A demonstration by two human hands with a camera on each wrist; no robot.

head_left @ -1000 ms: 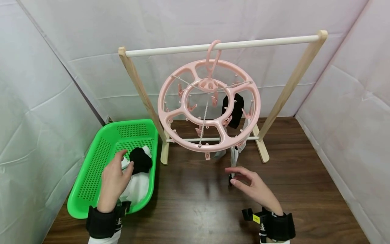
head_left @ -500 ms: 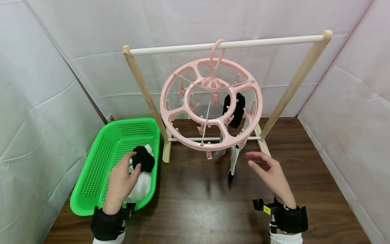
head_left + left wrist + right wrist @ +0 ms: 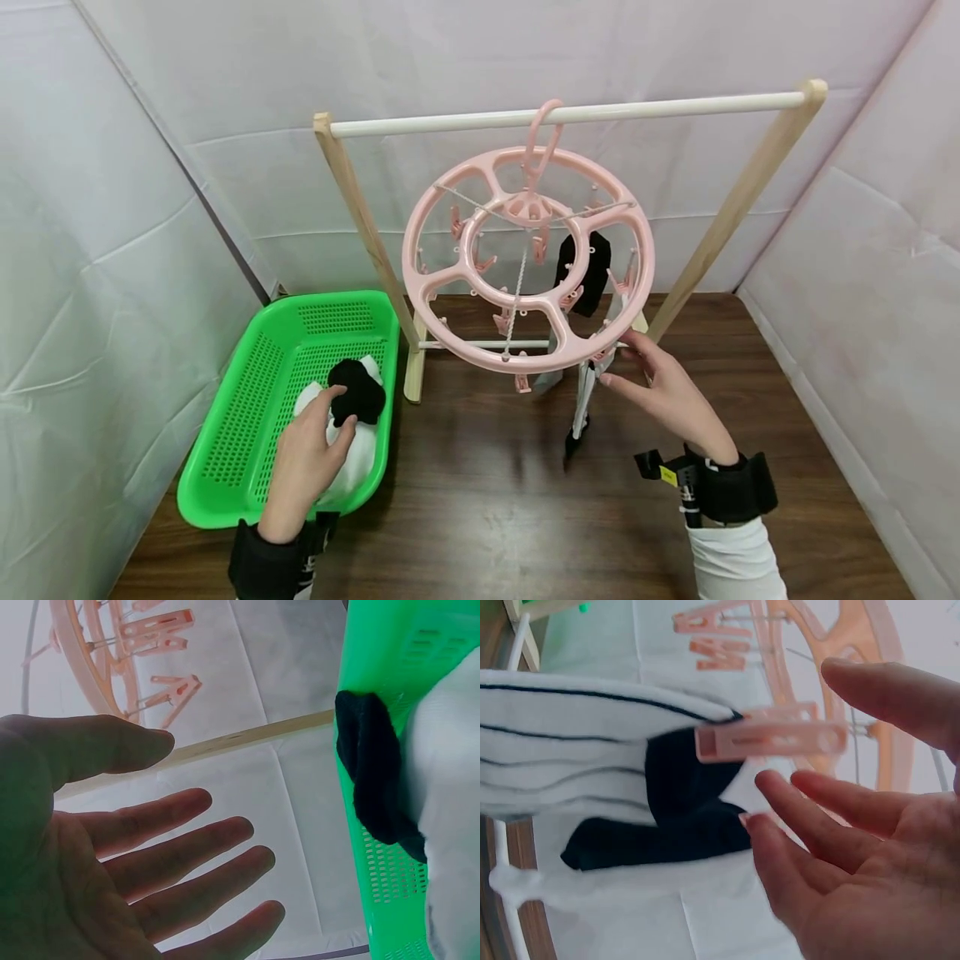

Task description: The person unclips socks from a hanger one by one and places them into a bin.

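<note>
My right hand is raised at the right front rim of a pink round clip hanger. In the right wrist view, its thumb and fingers stand apart around a pink clip. That clip bites the black part of a white sock with dark stripes, which hangs down. A black sock hangs farther back on the hanger. My left hand hovers over the green basket, fingers spread and holding nothing. Beneath it lie a black bundled cloth and white cloth.
The hanger hooks onto the white bar of a wooden-legged rack. Several unused clips, such as one pink clip, dangle from its rings. Pale sheet walls enclose the dark wooden table.
My right hand has moved right, then up from the striped sock's lower end to the hanger's rim. The left hand stays over the basket, shifting slightly right in view.
</note>
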